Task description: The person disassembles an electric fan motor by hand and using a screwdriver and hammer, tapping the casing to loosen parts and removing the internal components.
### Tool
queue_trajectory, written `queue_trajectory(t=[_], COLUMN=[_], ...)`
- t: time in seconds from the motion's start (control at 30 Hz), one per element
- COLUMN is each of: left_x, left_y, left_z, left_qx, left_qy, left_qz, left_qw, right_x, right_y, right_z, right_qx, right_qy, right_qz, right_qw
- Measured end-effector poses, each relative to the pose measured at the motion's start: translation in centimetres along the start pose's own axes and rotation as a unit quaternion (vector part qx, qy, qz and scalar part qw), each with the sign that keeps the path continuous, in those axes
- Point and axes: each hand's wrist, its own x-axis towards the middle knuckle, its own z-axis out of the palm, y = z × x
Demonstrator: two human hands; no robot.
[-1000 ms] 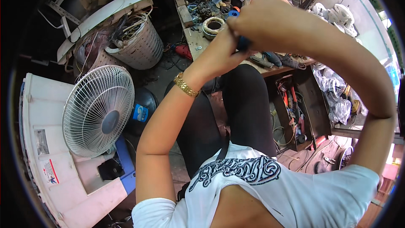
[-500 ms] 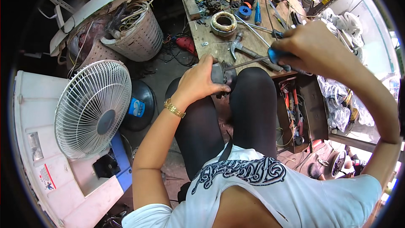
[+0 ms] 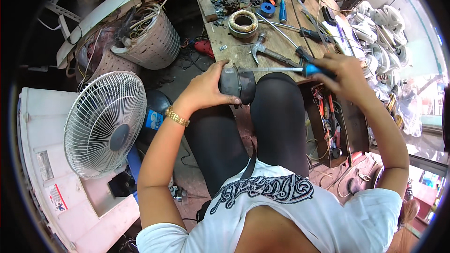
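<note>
My left hand [image 3: 207,86] grips a dark grey, round metal housing, like a motor casing [image 3: 241,86], between my knees at the bench's front edge. In my right hand [image 3: 341,75] is a screwdriver [image 3: 311,69] with a blue and black handle, its long blade lying level against the top of the housing. On the plywood bench [image 3: 229,49] just beyond are a claw hammer [image 3: 269,54] and a ring-shaped coil of windings [image 3: 243,24]. Long tools and a blue spool [image 3: 267,8] lie near them, among small parts.
At my left stand a white fan [image 3: 103,126], a white plastic cabinet [image 3: 47,126] and perforated drums [image 3: 154,42] full of wires. An open toolbox [image 3: 328,126] is under the bench's right side. White parts [image 3: 384,56] are piled at the right. Cables cross the floor.
Both hands have come down from above the bench and apart. The housing has come into view in my left hand, and the screwdriver blade now lies more level across it, with my right hand lower.
</note>
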Motion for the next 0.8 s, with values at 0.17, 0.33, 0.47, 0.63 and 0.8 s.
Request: queue_trajectory(t=[0.17,0.33,0.47,0.63,0.8], left_x=[-0.8,-2.8,-4.2,-4.6,-5.7], left_y=[0.6,2.2,3.0,3.5,3.8], left_z=[-1.1,0.0,0.7,0.9,0.5], left_qx=[0.006,0.054,0.146,0.146,0.169], left_qy=[-0.057,0.013,0.007,-0.04,-0.018], left_qz=[-0.044,0.113,0.2,0.108,0.169], left_qw=[0.997,0.992,0.969,0.983,0.971], right_x=[-0.8,-2.2,-2.5,-3.6,-5.1], right_y=[-0.3,-4.5,-6.3,-8.1,-9.4], right_z=[-2.7,-6.4,-8.5,-8.3,-8.9], right_qx=[0.02,0.015,0.006,0.0,0.03], right_qy=[0.06,0.068,0.009,-0.035,-0.033], right_qz=[0.03,-0.007,0.031,0.011,0.007], right_qw=[0.998,0.998,0.999,0.999,0.999])
